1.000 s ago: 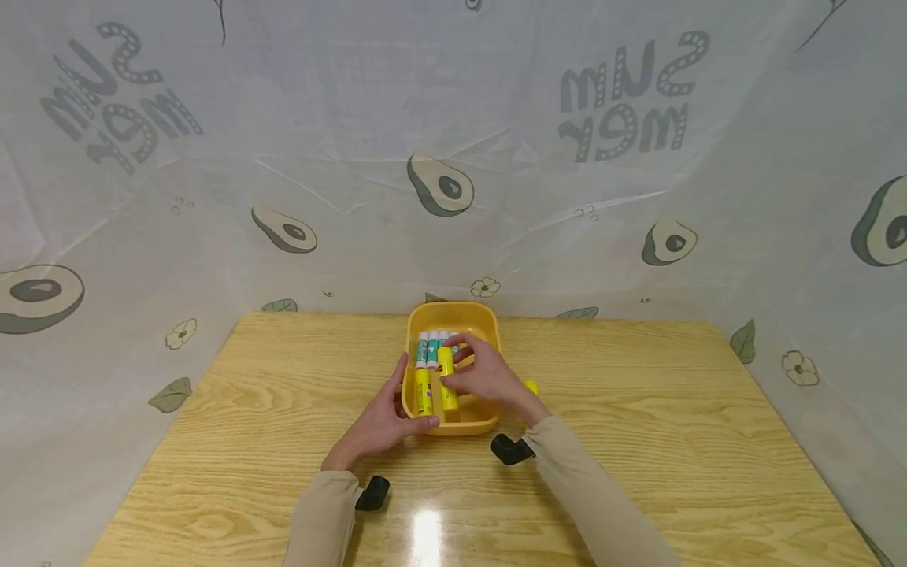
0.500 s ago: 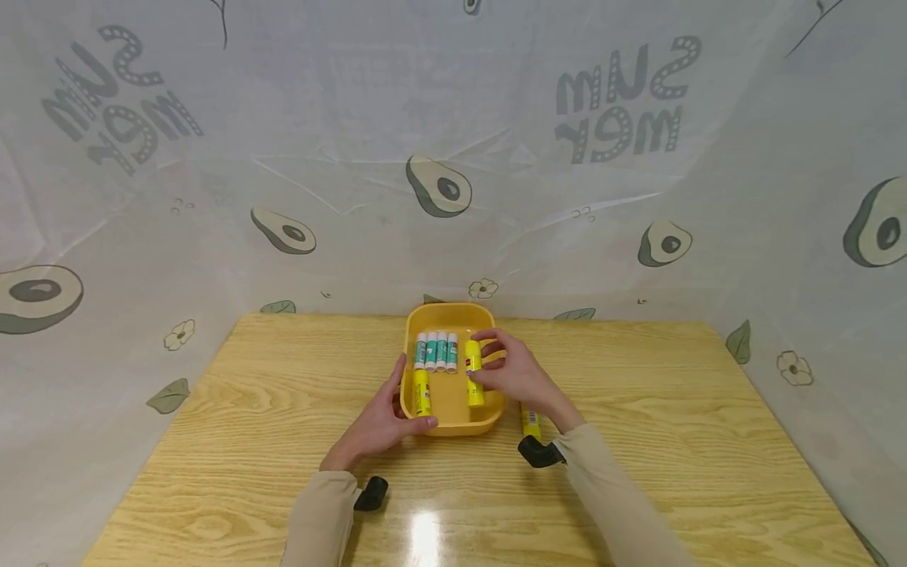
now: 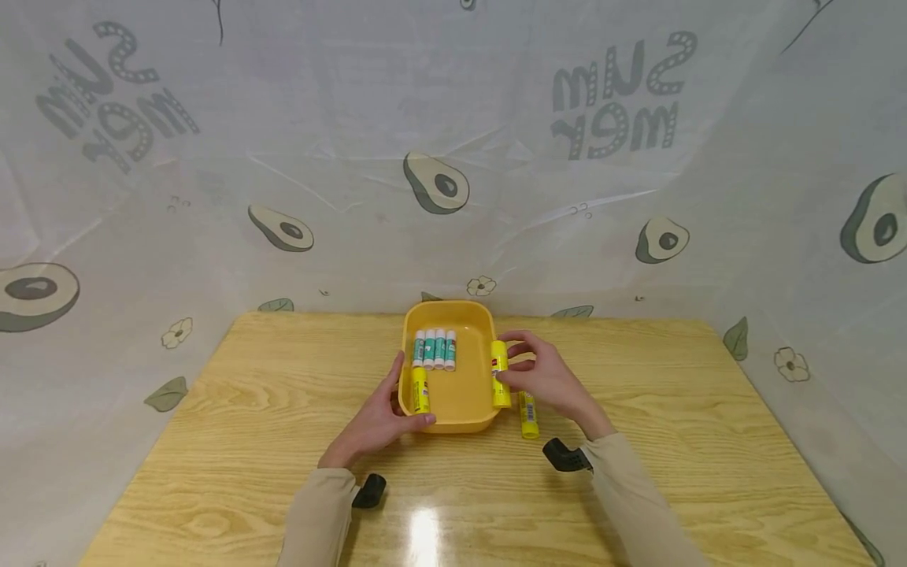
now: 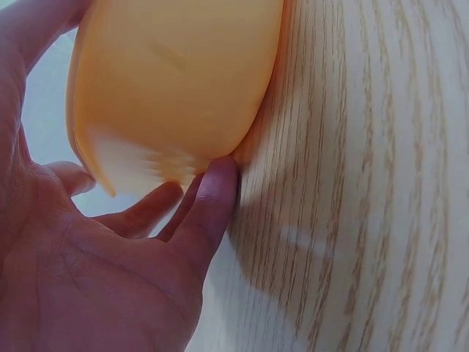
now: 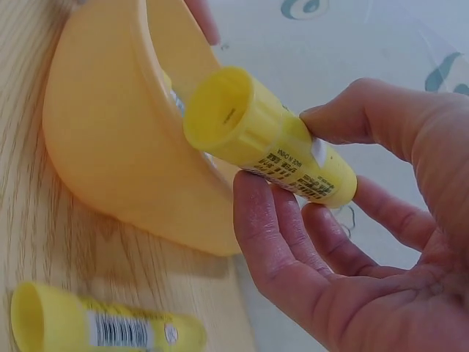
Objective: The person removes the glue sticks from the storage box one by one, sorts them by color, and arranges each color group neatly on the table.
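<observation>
My left hand [image 3: 378, 417] grips the left side of a yellow-orange plastic basket [image 3: 460, 428]. In the left wrist view, fingertips [image 4: 220, 180] press the basket's outer wall near its base. My right hand [image 3: 553, 381] pinches a yellow glue stick [image 3: 500, 386] between thumb and fingers, above the basket's right rim. The right wrist view shows this glue stick [image 5: 275, 143] tilted, its hollow end toward the camera. Inside the basket, several white-and-teal glue sticks [image 3: 435, 350] lie side by side at the upper left. One yellow glue stick [image 3: 421, 391] lies below them along the left wall.
Another yellow glue stick [image 3: 528, 415] lies on the wooden table [image 3: 680, 441], just right of the basket and under the right hand. Behind the table hangs a pale curtain [image 3: 354, 157] printed with avocados and lettering.
My right hand has moved right, carrying the yellow glue stick from the basket's middle to its right rim. The glue stick on the table has come into view. The left hand stays put.
</observation>
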### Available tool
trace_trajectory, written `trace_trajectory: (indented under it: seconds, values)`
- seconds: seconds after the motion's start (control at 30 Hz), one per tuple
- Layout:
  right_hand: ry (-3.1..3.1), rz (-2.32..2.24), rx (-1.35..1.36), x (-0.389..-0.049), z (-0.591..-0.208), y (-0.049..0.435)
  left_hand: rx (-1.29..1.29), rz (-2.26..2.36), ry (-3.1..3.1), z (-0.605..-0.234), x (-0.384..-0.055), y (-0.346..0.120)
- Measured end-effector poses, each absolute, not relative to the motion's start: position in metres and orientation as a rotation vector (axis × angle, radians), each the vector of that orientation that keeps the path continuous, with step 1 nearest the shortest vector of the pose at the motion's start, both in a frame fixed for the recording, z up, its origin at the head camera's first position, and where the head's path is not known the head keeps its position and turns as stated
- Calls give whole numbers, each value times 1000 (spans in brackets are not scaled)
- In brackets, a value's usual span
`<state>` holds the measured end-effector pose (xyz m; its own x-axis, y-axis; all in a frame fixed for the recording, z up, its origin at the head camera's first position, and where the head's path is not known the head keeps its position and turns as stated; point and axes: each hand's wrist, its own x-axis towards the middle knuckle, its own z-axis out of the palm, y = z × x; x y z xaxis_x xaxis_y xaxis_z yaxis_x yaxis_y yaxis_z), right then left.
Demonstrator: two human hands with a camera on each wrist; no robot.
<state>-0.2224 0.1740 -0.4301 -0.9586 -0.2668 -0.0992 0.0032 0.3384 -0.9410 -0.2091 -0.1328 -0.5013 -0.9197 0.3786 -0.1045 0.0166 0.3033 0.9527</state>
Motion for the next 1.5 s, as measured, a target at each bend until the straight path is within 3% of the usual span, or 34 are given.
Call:
trace_trajectory:
  seconds: [0.77, 1.5]
  values:
    - [2411, -1643, -221, -205, -428, 215, 334, 1617, 2307, -494, -213, -131]
    - [2400, -1579, -155, -195, -453, 239, 319, 1633, 2280, -496, -209, -131]
